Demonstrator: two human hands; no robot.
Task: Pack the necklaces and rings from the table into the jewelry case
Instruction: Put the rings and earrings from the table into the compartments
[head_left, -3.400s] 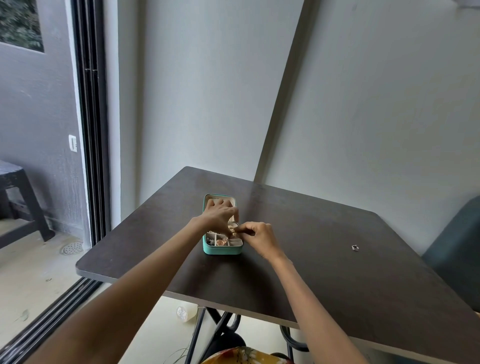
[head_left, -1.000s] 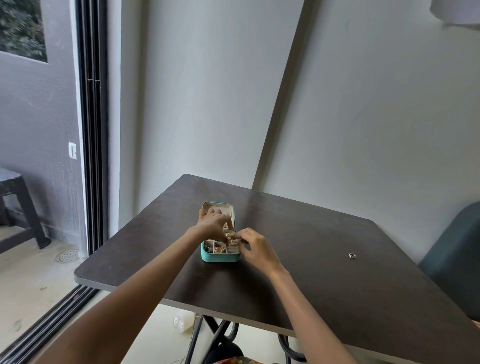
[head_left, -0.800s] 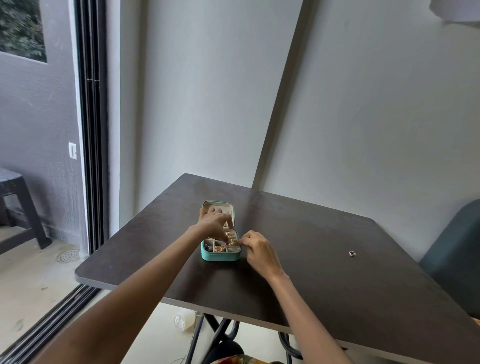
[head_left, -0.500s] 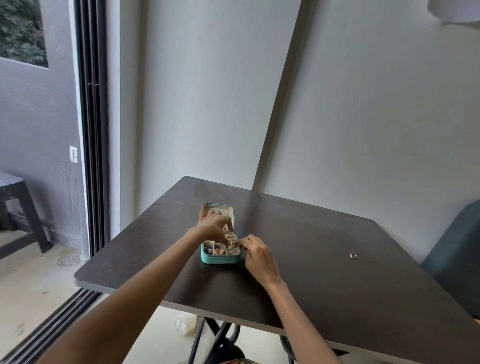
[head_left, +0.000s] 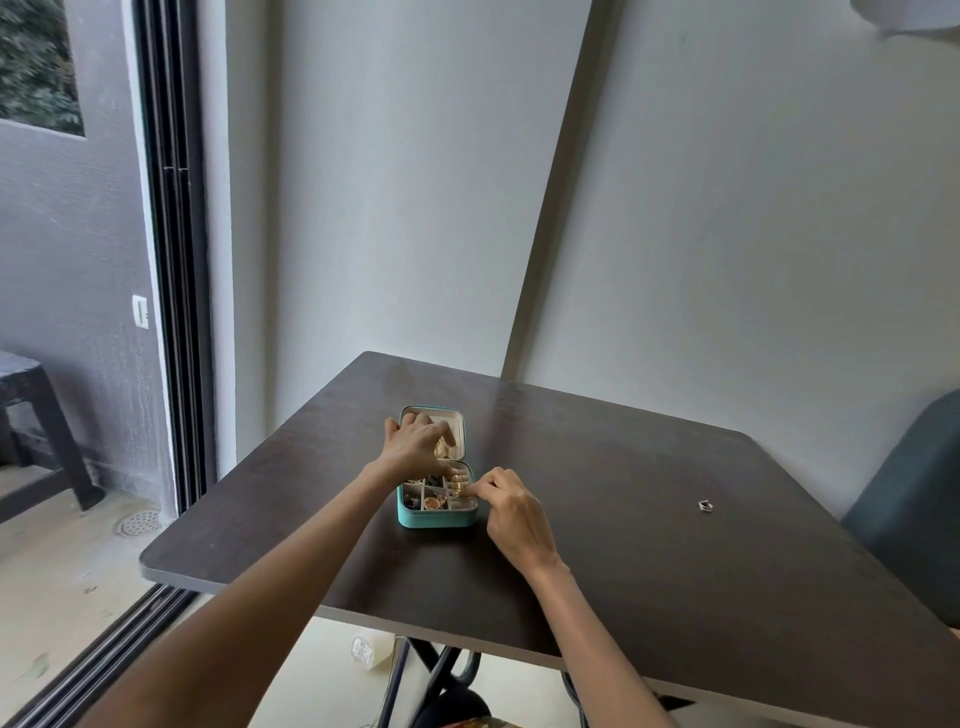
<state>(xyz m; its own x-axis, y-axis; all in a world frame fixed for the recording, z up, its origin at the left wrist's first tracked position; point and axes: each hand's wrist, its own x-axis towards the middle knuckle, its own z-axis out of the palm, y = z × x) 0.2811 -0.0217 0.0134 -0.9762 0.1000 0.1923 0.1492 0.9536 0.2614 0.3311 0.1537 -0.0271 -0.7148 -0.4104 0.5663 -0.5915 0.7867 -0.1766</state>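
A small teal jewelry case (head_left: 435, 517) lies open near the middle of the dark table (head_left: 649, 571), its lid (head_left: 453, 415) folded back. Its compartments hold gold rings (head_left: 457, 480) and other small pieces. My left hand (head_left: 413, 448) reaches over the case from the left, fingers spread across the lid and thumb down by the ring row. My right hand (head_left: 511, 512) sits at the case's right side and pinches a gold ring at the ring row with fingertips. One silver ring (head_left: 705, 505) lies alone on the table, far to the right.
The table stands in a corner against light walls, with a sliding door frame (head_left: 174, 312) to the left. A dark stool (head_left: 36, 415) is outside. A teal chair (head_left: 914, 509) stands at the table's right edge. A plastic bottle (head_left: 370, 649) lies on the floor beneath.
Both hands have stayed at the case. My right fingertips have crept a little leftward into the ring row. The silver ring on the right has not moved.
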